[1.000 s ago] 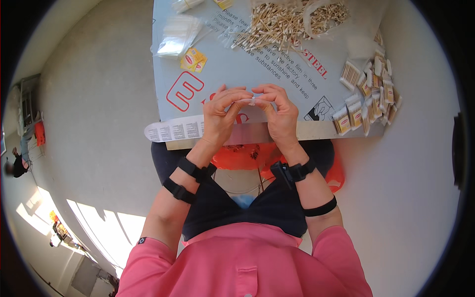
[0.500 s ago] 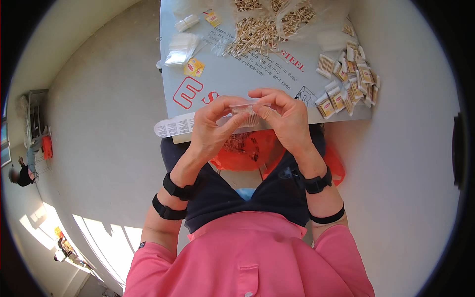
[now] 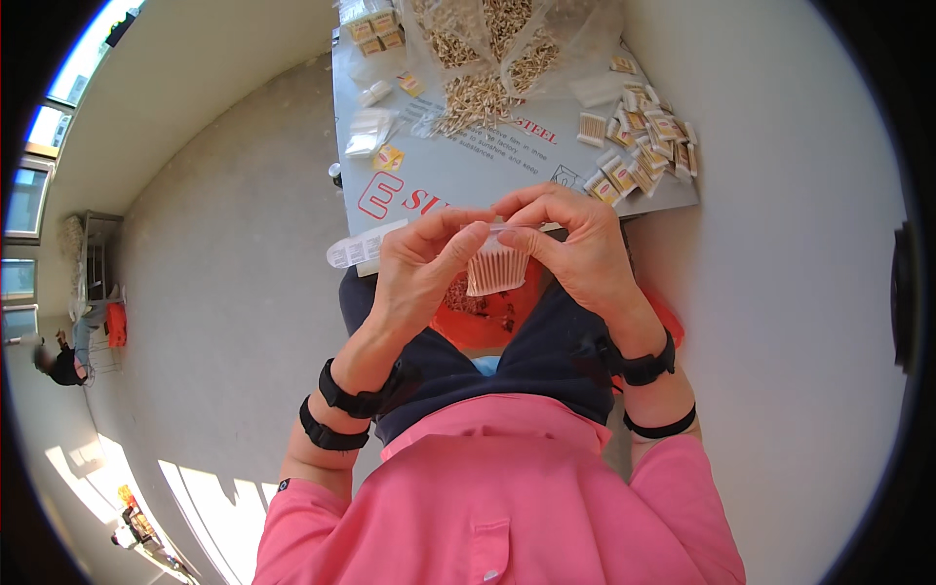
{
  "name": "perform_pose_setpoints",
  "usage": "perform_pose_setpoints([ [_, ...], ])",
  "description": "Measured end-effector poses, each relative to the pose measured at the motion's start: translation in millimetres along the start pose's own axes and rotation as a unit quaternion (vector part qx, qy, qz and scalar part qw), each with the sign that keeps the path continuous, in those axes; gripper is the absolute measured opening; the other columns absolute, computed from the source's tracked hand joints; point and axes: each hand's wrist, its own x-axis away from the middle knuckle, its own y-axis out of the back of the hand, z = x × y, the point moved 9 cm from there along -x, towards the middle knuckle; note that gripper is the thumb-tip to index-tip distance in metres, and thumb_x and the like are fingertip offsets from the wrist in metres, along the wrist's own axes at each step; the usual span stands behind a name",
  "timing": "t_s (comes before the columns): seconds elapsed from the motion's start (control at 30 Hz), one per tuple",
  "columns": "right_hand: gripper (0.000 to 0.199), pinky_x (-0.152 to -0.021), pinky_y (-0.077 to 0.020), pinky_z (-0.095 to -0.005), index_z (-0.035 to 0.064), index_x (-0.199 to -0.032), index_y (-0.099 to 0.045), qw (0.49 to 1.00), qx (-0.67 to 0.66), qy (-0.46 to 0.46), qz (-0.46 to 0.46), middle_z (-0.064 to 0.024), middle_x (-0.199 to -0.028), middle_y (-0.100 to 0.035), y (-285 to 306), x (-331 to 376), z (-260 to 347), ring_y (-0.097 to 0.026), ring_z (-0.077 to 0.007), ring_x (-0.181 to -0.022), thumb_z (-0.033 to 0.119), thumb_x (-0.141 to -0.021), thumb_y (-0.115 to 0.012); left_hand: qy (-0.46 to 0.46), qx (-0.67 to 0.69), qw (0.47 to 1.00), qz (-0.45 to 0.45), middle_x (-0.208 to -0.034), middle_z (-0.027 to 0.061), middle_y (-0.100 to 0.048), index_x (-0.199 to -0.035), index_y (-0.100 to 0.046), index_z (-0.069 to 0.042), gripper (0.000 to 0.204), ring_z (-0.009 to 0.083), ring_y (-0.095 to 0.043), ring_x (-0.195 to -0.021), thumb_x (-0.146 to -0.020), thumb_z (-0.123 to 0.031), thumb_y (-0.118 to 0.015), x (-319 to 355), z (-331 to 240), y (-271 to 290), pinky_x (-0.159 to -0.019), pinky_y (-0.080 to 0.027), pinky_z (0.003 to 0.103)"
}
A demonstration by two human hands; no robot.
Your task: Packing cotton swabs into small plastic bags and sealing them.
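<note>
Between my two hands, just past the near edge of the table, hangs a small clear bag of cotton swabs (image 3: 497,269). The swabs stand in a row inside it. My left hand (image 3: 421,261) pinches the bag's upper edge at the left, thumb against fingers. On the other side, my right hand (image 3: 582,244) grips the same edge, its thumb pressed along the top. Farther away on the table lies a heap of loose cotton swabs (image 3: 478,102), partly inside a clear plastic bag. Filled swab packs (image 3: 655,141) are piled at the right.
On the table's left are flat clear bags (image 3: 369,131), yellow cards (image 3: 388,158) and, farther back, stacked packs (image 3: 378,37). A white printed strip (image 3: 359,246) sticks out past the near left edge. Below my hands is a red bag (image 3: 478,330). Another person (image 3: 66,367) appears far left.
The bag of swabs has come nearer to me and now hangs upright below my fingers, its row of swabs plainly visible. Both hands still grip it. The view has shifted, showing more of the table's far end.
</note>
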Motion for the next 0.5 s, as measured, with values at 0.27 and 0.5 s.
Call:
perform_pose_setpoints([
  [0.27, 0.012, -0.077, -0.0509, -0.0242, -0.0017, -0.092, -0.072, 0.980, -0.182, -0.075, -0.013, -0.0066, -0.097, -0.070, -1.3, 35.4, -4.7, -0.063, -0.0090, -0.084, 0.009, -0.086, -0.075, 0.015, -0.020, 0.998, 0.056, -0.102, 0.0026, -0.069, -0.121, -0.062, 0.001, 0.032, 0.0084, -0.065, -0.090, -0.091, -0.007, -0.071, 47.1, 10.9, -35.7, -0.082, -0.055, 0.025],
  [0.5, 0.015, -0.071, -0.0486, -0.0248, 0.0019, -0.093, -0.076, 0.999, -0.042, -0.031, -0.001, -0.0020, -0.084, -0.061, 2.3, 51.8, 19.5, -0.058, -0.0089, -0.078, 0.010, -0.081, -0.080, -0.018, -0.073, 0.995, 0.063, -0.096, -0.0001, -0.069, -0.114, -0.067, 0.001, 0.024, 0.0062, -0.063, -0.086, -0.091, -0.005, -0.070, 60.9, 5.1, -44.1, -0.079, -0.054, 0.024],
])
